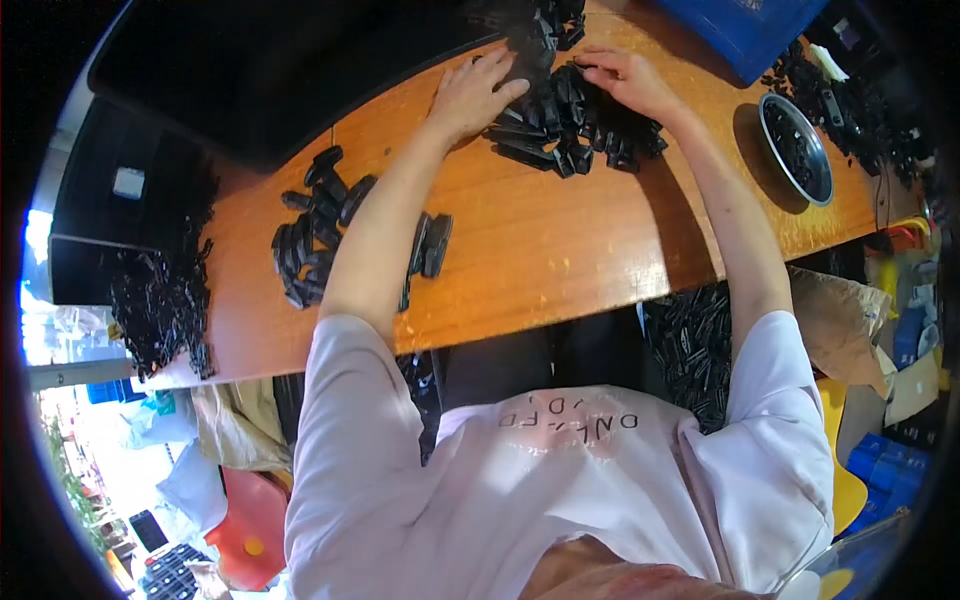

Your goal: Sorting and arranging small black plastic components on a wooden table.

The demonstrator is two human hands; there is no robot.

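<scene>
A pile of black plastic parts (565, 125) lies at the far middle of the wooden table (540, 245). My left hand (475, 97) rests at the pile's left side, palm down, with its fingers apart and nothing held in it. On the opposite side, my right hand (632, 84) reaches in with fingers stretched over the pile's edge. Its fingertips touch or almost touch the parts, and no part shows in its grasp. A second group of similar black parts (318, 240) sits to the left, partly covered by my left forearm.
A metal bowl (819, 200) holding small dark pieces stands at the right, near scattered black bits (855, 115). A blue bin (745, 40) is at the far right. Thin black scraps (165, 310) heap up at the left edge. More black parts (690, 345) lie below the table's near edge.
</scene>
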